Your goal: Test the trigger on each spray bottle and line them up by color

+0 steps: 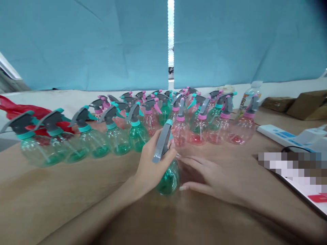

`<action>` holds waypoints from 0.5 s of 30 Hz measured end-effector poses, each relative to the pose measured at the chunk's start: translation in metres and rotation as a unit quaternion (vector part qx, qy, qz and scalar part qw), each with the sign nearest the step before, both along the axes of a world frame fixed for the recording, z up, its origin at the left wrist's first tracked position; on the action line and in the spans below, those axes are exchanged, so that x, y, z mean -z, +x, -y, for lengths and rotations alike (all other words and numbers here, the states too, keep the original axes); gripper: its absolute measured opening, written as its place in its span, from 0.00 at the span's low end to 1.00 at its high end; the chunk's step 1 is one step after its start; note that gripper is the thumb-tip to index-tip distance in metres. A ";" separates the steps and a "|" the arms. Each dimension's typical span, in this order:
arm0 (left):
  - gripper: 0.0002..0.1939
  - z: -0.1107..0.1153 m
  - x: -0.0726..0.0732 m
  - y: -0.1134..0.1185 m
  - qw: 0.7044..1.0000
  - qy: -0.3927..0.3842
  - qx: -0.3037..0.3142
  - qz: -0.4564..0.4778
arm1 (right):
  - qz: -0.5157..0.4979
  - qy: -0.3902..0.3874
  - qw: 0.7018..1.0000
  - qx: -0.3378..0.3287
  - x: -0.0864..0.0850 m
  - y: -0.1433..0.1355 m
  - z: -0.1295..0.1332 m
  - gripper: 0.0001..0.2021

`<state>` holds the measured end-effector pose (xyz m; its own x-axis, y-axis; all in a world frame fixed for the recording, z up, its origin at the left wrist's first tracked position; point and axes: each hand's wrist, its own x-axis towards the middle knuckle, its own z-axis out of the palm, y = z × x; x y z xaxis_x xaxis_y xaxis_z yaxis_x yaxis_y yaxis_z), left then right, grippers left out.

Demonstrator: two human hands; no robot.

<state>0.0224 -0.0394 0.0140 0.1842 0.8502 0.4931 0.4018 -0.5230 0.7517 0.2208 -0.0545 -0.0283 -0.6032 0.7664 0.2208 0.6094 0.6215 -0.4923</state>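
Observation:
A green spray bottle [168, 182] with a grey and teal trigger head stands near the middle of the table. Around its neck, just under the head, my left hand [150, 160] is closed. On the bottle's right side is my right hand [208, 173], fingers stretched out and thumb apart. Whether its fingertips touch the bottle I cannot tell. Beyond my hands, green spray bottles [120, 141] stand in a row to the left. Pink spray bottles [200, 132] continue that row to the right.
More spray bottles crowd behind the front row. Red plastic [33, 110] lies at the left. On the right are a clear drink bottle [250, 95], a cardboard box [308, 103], a white power strip [281, 134] and a partly blurred flat object [313, 190]. Blue cloth [89, 44] hangs behind.

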 end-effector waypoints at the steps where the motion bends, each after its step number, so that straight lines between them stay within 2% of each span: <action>1: 0.16 0.000 0.000 0.000 1.000 0.007 0.001 -0.003 | -0.013 0.002 1.000 0.000 -0.004 -0.006 0.003 0.34; 4: 0.18 0.000 -0.003 -0.001 1.000 0.016 0.005 -0.014 | -0.054 0.012 0.998 0.017 -0.011 -0.025 0.007 0.37; 9: 0.26 0.000 -0.013 -0.009 0.998 -0.027 0.036 -0.043 | -0.106 0.060 0.992 0.046 -0.006 -0.050 0.000 0.36; 12: 0.32 -0.007 -0.015 -0.024 0.997 -0.042 0.032 -0.059 | -0.095 0.070 0.991 0.065 -0.006 -0.056 -0.010 0.34; 15: 0.31 -0.012 -0.009 -0.045 0.995 -0.047 -0.001 -0.087 | -0.061 0.089 0.991 0.084 -0.013 -0.058 -0.024 0.34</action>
